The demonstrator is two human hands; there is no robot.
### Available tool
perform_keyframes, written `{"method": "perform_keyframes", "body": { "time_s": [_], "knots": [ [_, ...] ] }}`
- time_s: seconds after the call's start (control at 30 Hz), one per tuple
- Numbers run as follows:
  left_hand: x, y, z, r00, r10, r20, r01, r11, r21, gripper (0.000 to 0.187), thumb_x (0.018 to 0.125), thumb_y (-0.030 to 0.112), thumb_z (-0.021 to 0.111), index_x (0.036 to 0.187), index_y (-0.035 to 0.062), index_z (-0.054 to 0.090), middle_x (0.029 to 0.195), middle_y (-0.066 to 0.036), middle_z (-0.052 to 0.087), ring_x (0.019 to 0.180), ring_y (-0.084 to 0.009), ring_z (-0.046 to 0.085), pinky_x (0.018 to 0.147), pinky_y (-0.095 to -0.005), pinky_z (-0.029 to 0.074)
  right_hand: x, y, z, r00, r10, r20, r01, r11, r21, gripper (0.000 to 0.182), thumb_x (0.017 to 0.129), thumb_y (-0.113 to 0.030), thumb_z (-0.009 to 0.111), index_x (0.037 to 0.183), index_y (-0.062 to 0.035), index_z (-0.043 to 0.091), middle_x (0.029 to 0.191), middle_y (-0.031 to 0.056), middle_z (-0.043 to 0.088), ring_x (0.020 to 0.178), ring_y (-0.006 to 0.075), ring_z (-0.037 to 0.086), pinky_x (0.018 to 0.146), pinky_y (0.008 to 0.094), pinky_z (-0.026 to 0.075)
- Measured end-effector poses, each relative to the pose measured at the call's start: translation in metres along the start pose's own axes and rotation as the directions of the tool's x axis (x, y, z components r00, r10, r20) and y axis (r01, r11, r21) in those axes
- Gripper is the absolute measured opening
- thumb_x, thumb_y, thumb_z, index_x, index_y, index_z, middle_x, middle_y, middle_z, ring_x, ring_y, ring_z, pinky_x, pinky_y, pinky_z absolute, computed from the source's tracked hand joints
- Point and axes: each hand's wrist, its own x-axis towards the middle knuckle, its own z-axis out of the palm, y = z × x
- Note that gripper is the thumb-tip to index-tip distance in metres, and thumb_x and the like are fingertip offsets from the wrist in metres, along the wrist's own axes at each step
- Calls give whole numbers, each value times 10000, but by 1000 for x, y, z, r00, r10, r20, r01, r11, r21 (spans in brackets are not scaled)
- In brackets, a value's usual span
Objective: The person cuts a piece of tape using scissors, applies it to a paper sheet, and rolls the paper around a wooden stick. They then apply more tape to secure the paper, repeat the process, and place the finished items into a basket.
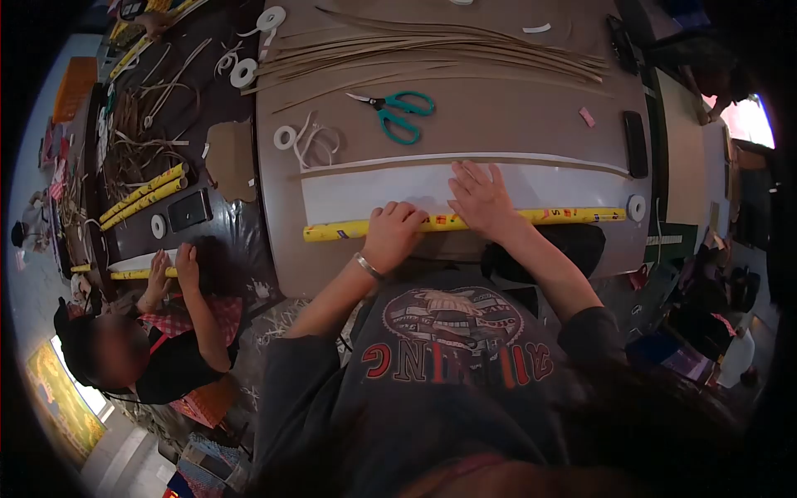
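A long yellow rolled tube (573, 216) lies along the near edge of a white sheet (374, 192) on the brown table (515, 124). My left hand (392, 235) curls over the tube left of its middle, a bracelet on the wrist. Beside it, my right hand (480, 197) lies flat with spread fingers, palm pressing the tube and fingertips on the white sheet.
Teal scissors (398, 113) lie beyond the sheet, with long tan strips (432, 50) fanned behind them. Tape rolls (285, 137) sit at the left, another (637, 207) at the tube's right end. A black phone (635, 143) lies at the right. A person (166, 332) works at the left table.
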Motion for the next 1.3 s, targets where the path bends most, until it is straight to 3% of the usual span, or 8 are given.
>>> {"method": "perform_keyframes", "body": {
  "time_s": [0.37, 0.5, 0.57, 0.67, 0.73, 0.87, 1.03, 1.3],
  "knots": [
    [10, 10, 22, 995, -37, -90, 29, 995, -96, 342, 677, 251, 764, 961, 120, 628, 964, -49, 570, 945, -254, 544, 763, -411, 415, 47, -29, 14, 971, -91, -223, 164, 928, 335, 465, 736, -188, 663, 1165, -22, 596, 1362, 170, 503, 1256, 335, 461, 1025, 435, 413],
    [9, 2, -11, 1000, -16, -7, 15, 993, -119, 292, 712, 221, 758, 960, 128, 636, 1001, -48, 581, 965, -265, 553, 791, -425, 428, 42, -32, 26, 966, -90, -241, 173, 920, 353, 440, 745, -178, 651, 1157, -30, 604, 1351, 168, 515, 1256, 332, 462, 1029, 443, 409],
    [16, -18, -24, 988, -40, -152, 25, 995, -100, 237, 739, 198, 734, 945, 119, 647, 1041, -46, 609, 994, -265, 562, 787, -435, 429, 40, -30, 39, 953, -152, -261, 201, 965, 170, 419, 773, -236, 638, 1133, -26, 597, 1317, 166, 533, 1229, 329, 479, 1014, 436, 410],
    [39, -54, -36, 942, -82, -325, 70, 996, -48, 174, 769, 200, 711, 922, 136, 659, 1009, -20, 646, 973, -250, 591, 770, -451, 425, 42, -33, 30, 954, -160, -255, 195, 974, 117, 449, 745, -239, 681, 1141, -43, 597, 1343, 158, 518, 1253, 330, 459, 1027, 448, 394],
    [53, -69, -46, 948, -179, -262, 234, 952, 195, 115, 815, 259, 679, 887, 170, 680, 891, 1, 673, 893, -244, 623, 748, -449, 427, 45, -36, 24, 965, -158, -212, 185, 976, 116, 472, 724, -236, 702, 1145, -50, 596, 1359, 154, 507, 1270, 330, 441, 1035, 453, 383],
    [66, -75, -49, 959, -241, -147, 276, 912, 304, 150, 847, 325, 647, 845, 184, 700, 803, 1, 674, 812, -254, 645, 708, -448, 430, 47, -38, 21, 988, -122, -94, 133, 983, 127, 541, 663, -231, 747, 1155, -63, 597, 1404, 151, 470, 1308, 328, 395, 1055, 465, 360],
    [73, -71, -39, 941, -338, -23, 338, 932, 130, 204, 843, 334, 637, 842, 143, 710, 789, -67, 693, 738, -309, 668, 643, -456, 490, 45, -34, 29, 987, -124, -103, 138, 982, 132, 542, 682, -234, 741, 1173, -60, 591, 1417, 150, 458, 1312, 331, 385, 1062, 472, 351],
    [70, -66, -28, 879, -473, -57, 464, 877, -124, 146, 775, 270, 647, 780, 130, 687, 760, -93, 686, 731, -318, 666, 628, -450, 513, 45, -35, 27, 984, -144, -107, 154, 984, 94, 474, 757, -241, 689, 1183, -57, 592, 1413, 137, 465, 1285, 334, 407, 1047, 487, 363]
  ]
}}
